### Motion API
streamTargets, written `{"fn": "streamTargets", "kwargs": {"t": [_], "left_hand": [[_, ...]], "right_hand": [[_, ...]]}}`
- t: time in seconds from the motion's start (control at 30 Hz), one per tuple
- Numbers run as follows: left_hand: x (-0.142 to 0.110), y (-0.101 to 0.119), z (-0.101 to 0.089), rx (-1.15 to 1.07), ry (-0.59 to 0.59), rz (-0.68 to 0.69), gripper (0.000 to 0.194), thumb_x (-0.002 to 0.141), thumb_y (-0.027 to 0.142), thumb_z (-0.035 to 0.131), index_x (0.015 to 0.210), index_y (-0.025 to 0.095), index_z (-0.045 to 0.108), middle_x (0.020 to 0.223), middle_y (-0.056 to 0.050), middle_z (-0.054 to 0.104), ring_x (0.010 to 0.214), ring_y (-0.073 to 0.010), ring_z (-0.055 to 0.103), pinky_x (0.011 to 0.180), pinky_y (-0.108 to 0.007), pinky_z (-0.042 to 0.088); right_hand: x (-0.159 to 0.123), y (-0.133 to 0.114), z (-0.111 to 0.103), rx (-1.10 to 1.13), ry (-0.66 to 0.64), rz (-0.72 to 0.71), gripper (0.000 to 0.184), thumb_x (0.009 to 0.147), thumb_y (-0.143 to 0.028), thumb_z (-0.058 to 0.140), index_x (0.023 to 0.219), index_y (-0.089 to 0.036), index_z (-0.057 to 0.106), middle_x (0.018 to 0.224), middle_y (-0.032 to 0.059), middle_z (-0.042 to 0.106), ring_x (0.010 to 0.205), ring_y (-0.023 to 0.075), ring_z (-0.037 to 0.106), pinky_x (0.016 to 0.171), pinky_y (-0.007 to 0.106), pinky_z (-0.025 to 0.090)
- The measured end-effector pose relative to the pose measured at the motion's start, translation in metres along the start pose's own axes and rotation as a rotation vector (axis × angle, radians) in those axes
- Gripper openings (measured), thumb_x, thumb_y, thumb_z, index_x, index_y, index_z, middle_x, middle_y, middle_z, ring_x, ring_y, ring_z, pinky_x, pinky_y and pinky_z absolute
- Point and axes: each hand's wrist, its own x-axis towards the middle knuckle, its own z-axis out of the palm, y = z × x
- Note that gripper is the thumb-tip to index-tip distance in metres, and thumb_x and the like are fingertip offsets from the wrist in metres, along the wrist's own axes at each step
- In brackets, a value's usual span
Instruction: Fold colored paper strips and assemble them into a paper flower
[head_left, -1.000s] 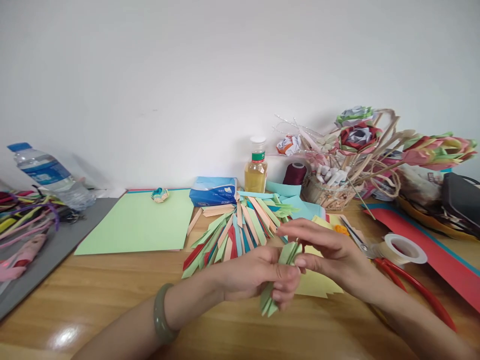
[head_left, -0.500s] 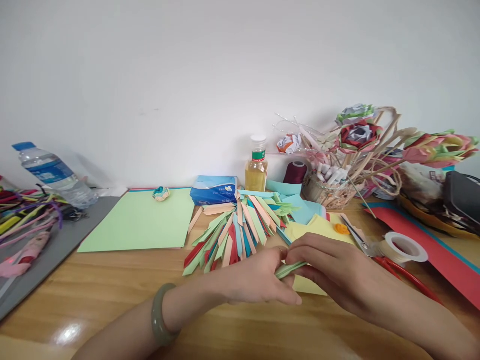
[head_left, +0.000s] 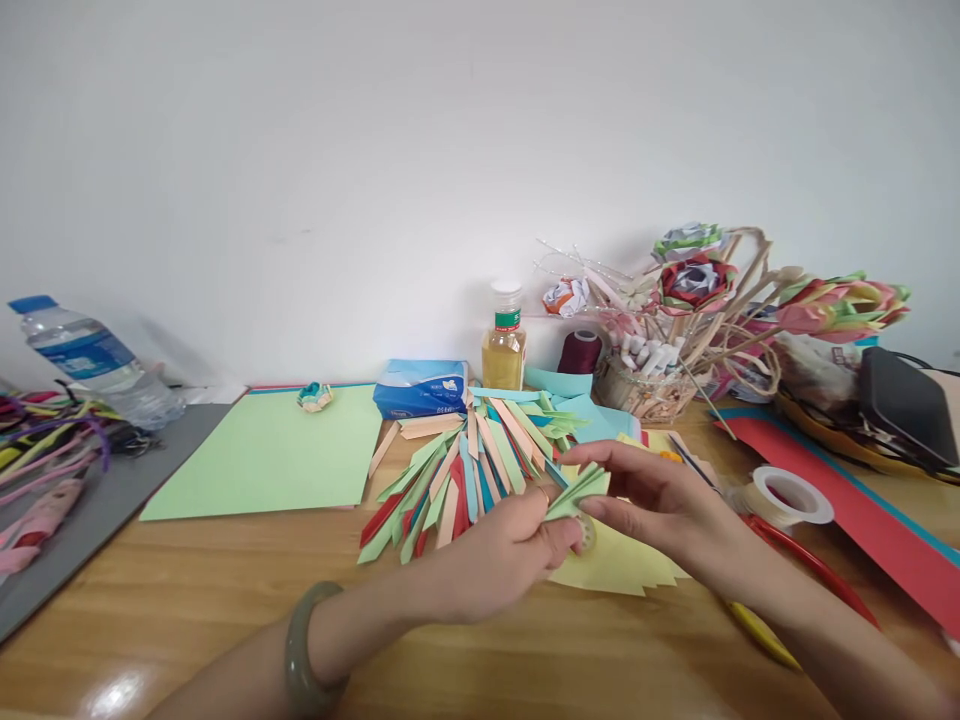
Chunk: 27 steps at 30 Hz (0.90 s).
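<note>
folded green paper (head_left: 577,494) sits pinched in the left hand (head_left: 491,560), seemingly keeping its layers together, while the right hand (head_left: 664,505) grips its fanned end.

The left hand (head_left: 517,545) and right hand (head_left: 645,500) meet before the bottle (head_left: 504,350), fingers bent (left wrist braceleted).

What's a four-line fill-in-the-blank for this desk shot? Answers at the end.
The folded paper held by the left hand and right hand is light ____. The bangle is on the ____ arm. The tilted water bottle has a ____ cap. The spool stands between the basket and the upright ____ of yellow liquid.

Missing words: green; left; blue; bottle.
</note>
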Motion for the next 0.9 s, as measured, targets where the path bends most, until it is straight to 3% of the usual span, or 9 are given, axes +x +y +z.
{"fn": "streamTargets", "kwargs": {"t": [0.2, 0.37, 0.47, 0.57, 0.63, 0.7, 0.8, 0.9], "left_hand": [[0.003, -0.004, 0.002, -0.272, -0.132, 0.011, 0.031, 0.083, 0.047, 0.047, 0.08, 0.017, 0.04, 0.055, 0.01, 0.021, 0.045, -0.004, 0.014, 0.044, -0.023, 0.011], [0.003, -0.003, -0.001, -0.414, -0.25, 0.008, 0.037, 0.081, 0.051, 0.048, 0.069, 0.018, 0.037, 0.051, 0.01, 0.021, 0.039, -0.0021, 0.013, 0.041, -0.022, 0.007], [0.001, 0.0, -0.003, -0.562, -0.355, -0.054, 0.036, 0.081, 0.049, 0.05, 0.067, 0.019, 0.037, 0.049, 0.01, 0.018, 0.037, -0.0023, 0.01, 0.039, -0.021, 0.005], [0.0, 0.001, -0.005, -0.708, -0.46, -0.156, 0.033, 0.082, 0.046, 0.05, 0.067, 0.019, 0.038, 0.048, 0.01, 0.017, 0.037, -0.0031, 0.008, 0.038, -0.02, 0.003], [0.002, -0.002, -0.006, -0.778, -0.506, -0.197, 0.032, 0.082, 0.044, 0.051, 0.067, 0.018, 0.039, 0.047, 0.009, 0.021, 0.036, -0.0033, 0.012, 0.036, -0.017, 0.007], [0.006, -0.007, -0.006, -0.793, -0.516, -0.174, 0.032, 0.081, 0.044, 0.052, 0.068, 0.018, 0.042, 0.046, 0.007, 0.034, 0.037, -0.0049, 0.028, 0.035, -0.016, 0.018], [0.011, -0.014, -0.005, -0.744, -0.499, -0.1, 0.036, 0.075, 0.051, 0.056, 0.072, 0.016, 0.047, 0.059, -0.002, 0.055, 0.06, -0.0146, 0.055, 0.046, -0.021, 0.038], [0.013, -0.018, -0.003, -0.695, -0.457, -0.107, 0.043, 0.074, 0.057, 0.054, 0.075, 0.014, 0.05, 0.07, -0.006, 0.059, 0.073, -0.0171, 0.058, 0.055, -0.026, 0.043]], "right_hand": [[0.001, 0.002, 0.002, 0.192, -0.029, 0.085, 0.023, 0.075, -0.04, 0.063, 0.083, -0.021, 0.07, 0.075, 0.0031, 0.067, 0.072, 0.0172, 0.06, 0.064, 0.028, 0.05], [0.0, 0.009, 0.004, 0.336, -0.011, 0.118, 0.028, 0.068, -0.042, 0.069, 0.087, -0.021, 0.071, 0.077, 0.003, 0.068, 0.069, 0.0155, 0.06, 0.062, 0.027, 0.049], [0.0, 0.009, 0.006, 0.471, -0.06, 0.142, 0.042, 0.061, -0.043, 0.074, 0.097, -0.023, 0.068, 0.078, 0.0032, 0.068, 0.07, 0.0165, 0.061, 0.064, 0.029, 0.049], [-0.001, 0.005, 0.01, 0.558, -0.076, 0.168, 0.037, 0.06, -0.042, 0.075, 0.091, -0.022, 0.069, 0.068, 0.0006, 0.065, 0.06, 0.0123, 0.056, 0.056, 0.025, 0.045], [-0.001, 0.003, 0.013, 0.592, -0.043, 0.187, 0.029, 0.061, -0.04, 0.075, 0.081, -0.019, 0.068, 0.06, -0.0016, 0.06, 0.051, 0.0083, 0.049, 0.048, 0.02, 0.038], [0.0, 0.001, 0.016, 0.607, -0.016, 0.193, 0.027, 0.061, -0.039, 0.074, 0.075, -0.017, 0.066, 0.056, -0.003, 0.055, 0.046, 0.0062, 0.042, 0.043, 0.018, 0.033], [0.002, 0.001, 0.017, 0.605, -0.004, 0.199, 0.028, 0.062, -0.04, 0.073, 0.073, -0.016, 0.064, 0.053, -0.0034, 0.052, 0.044, 0.0058, 0.039, 0.039, 0.018, 0.028], [0.004, 0.003, 0.017, 0.596, -0.037, 0.225, 0.028, 0.065, -0.04, 0.071, 0.074, -0.015, 0.063, 0.049, -0.0035, 0.051, 0.043, 0.0063, 0.04, 0.038, 0.018, 0.027]]}}
